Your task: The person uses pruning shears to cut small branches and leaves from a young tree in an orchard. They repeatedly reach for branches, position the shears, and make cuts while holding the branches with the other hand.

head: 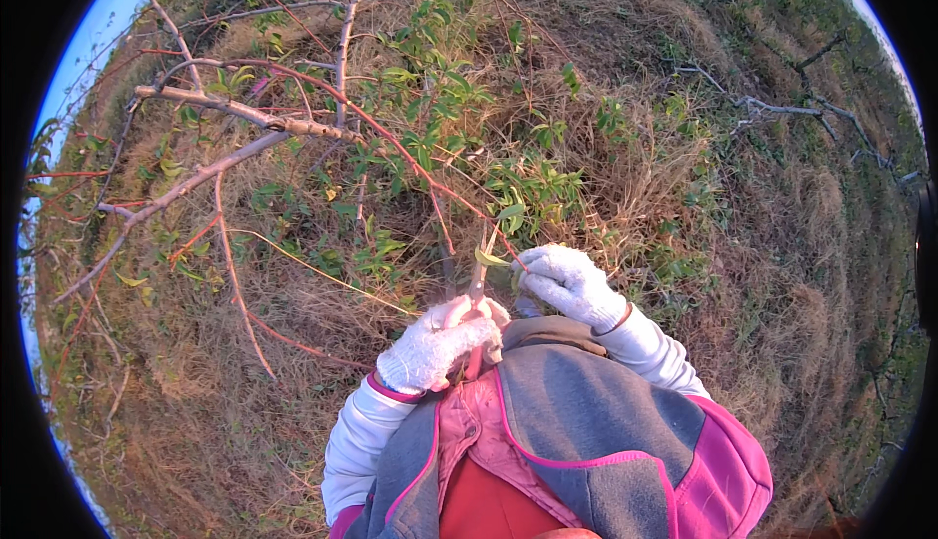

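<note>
My left hand [440, 345], in a white fuzzy knitted glove, grips a pair of scissors [478, 282] with pinkish-red handles. Their blades point away from me and stand beside a thin red twig [399, 147]; whether they touch it I cannot tell. My right hand [570, 284], gloved the same way, pinches the near end of that twig between thumb and fingers. A few green leaves [511, 213] hang on the twig close to the blades. Farther up, the twig arches back to a thicker bare branch [234, 105] at the upper left.
Several bare branches [168, 198] spread across the left side, some reaching close to my left arm. A thin yellowish stem [322, 273] runs to my left hand. Leafy green shoots [440, 99] rise from dry grass [652, 194]. Grey branches [788, 109] stand at the right.
</note>
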`<act>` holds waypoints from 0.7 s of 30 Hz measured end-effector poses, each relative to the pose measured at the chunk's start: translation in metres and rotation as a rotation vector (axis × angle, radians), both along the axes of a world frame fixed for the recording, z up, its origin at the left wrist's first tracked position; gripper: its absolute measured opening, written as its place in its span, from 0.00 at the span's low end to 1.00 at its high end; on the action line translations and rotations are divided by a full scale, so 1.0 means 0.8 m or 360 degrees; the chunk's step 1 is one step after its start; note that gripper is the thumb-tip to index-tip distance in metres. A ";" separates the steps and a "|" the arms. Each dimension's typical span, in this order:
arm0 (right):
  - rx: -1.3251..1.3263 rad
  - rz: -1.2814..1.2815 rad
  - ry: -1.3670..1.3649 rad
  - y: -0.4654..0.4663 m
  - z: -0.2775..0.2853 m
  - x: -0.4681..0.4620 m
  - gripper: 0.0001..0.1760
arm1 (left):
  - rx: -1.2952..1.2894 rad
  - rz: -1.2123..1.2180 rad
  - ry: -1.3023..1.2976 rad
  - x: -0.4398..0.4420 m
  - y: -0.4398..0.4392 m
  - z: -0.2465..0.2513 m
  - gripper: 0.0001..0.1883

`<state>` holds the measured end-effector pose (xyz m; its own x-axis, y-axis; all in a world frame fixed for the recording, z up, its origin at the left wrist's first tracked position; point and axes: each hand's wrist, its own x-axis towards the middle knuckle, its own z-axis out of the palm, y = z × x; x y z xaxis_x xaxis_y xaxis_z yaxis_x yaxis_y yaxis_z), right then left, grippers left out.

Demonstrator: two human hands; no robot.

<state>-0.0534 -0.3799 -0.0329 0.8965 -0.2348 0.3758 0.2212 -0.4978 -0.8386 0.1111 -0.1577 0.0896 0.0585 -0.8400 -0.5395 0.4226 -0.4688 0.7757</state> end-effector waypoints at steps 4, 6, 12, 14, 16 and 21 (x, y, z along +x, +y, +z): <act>-0.0140 -0.0053 -0.0070 0.003 0.001 0.004 0.08 | 0.0037 0.0108 0.0151 -0.002 0.002 -0.012 0.15; -0.0172 -0.0085 -0.0044 0.005 0.002 0.005 0.07 | 0.0058 0.0201 0.0244 -0.005 0.004 -0.018 0.15; -0.0281 -0.0097 -0.0087 0.010 -0.001 0.010 0.07 | 0.0061 0.0329 0.0320 -0.012 0.004 -0.027 0.14; -0.0255 -0.0110 -0.0110 0.013 -0.004 0.012 0.06 | 0.0110 0.0338 0.0237 -0.012 0.003 -0.027 0.15; -0.0251 -0.0121 -0.0124 0.014 -0.007 0.013 0.06 | 0.0136 0.0277 0.0102 -0.011 0.004 -0.024 0.16; -0.0260 -0.0128 -0.0106 0.014 -0.008 0.014 0.08 | 0.0168 0.0369 0.0103 -0.014 0.007 -0.024 0.16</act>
